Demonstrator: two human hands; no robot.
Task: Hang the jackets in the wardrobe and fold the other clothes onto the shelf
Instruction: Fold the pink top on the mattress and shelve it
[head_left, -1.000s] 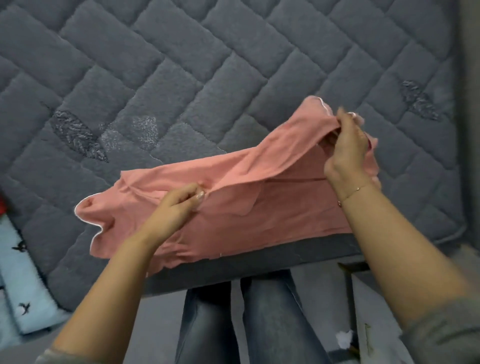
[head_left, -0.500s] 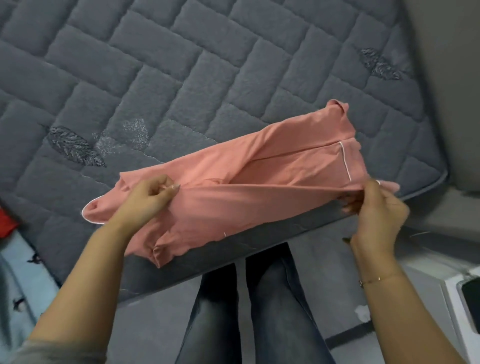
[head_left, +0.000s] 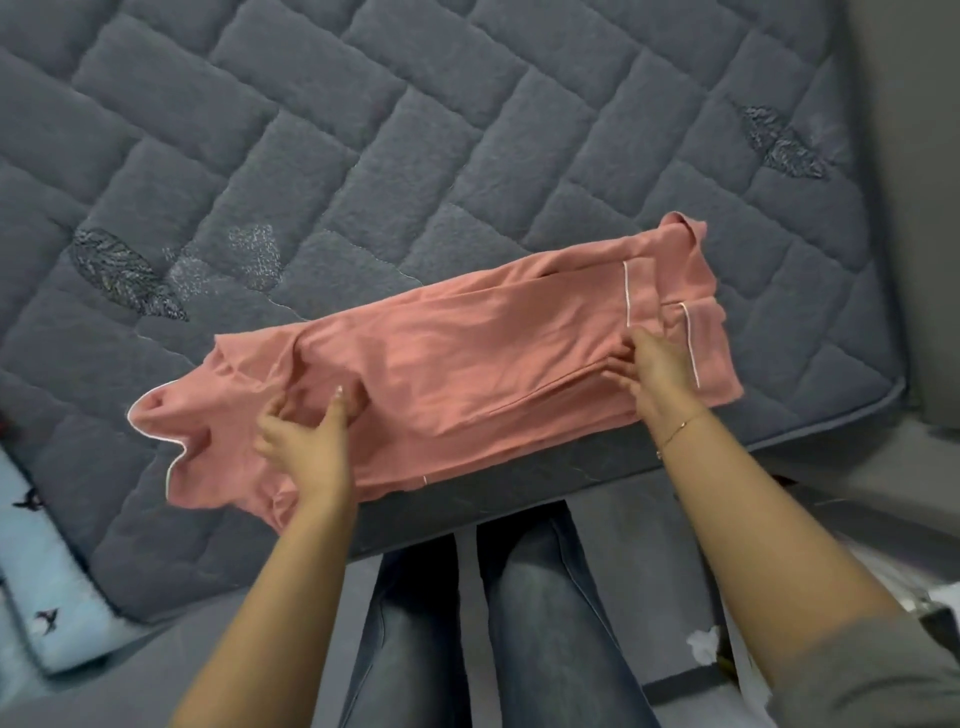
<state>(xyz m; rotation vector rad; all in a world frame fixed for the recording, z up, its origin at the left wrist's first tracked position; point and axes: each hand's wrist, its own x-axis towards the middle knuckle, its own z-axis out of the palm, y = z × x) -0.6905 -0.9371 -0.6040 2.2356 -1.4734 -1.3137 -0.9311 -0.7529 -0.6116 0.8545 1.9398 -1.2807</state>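
One pink garment with white piping, lying folded lengthwise along the near edge of a grey quilted mattress, its long axis running from lower left to upper right.

Far left: a pale blue cloth printed with small dark birds, lying beside the mattress corner and partly under it.

Left end of the garment: a bunched part edged in white, spread on the mattress. My left hand rests on the fabric just right of this, fingers loosely spread, thumb raised; I cannot tell whether any fabric is caught beneath the fingers.

Middle: a broad smooth panel of pink cloth, a folded edge crossing it on a slant, the lower hem reaching the mattress border.

Right end: two short white piping lines, one upright near the fold, one on the flap beyond. My right hand lies between them, fingers curled onto the folded edge and pinching it. A thin bracelet sits on that wrist.

Below: my legs in grey jeans, standing against the mattress side.
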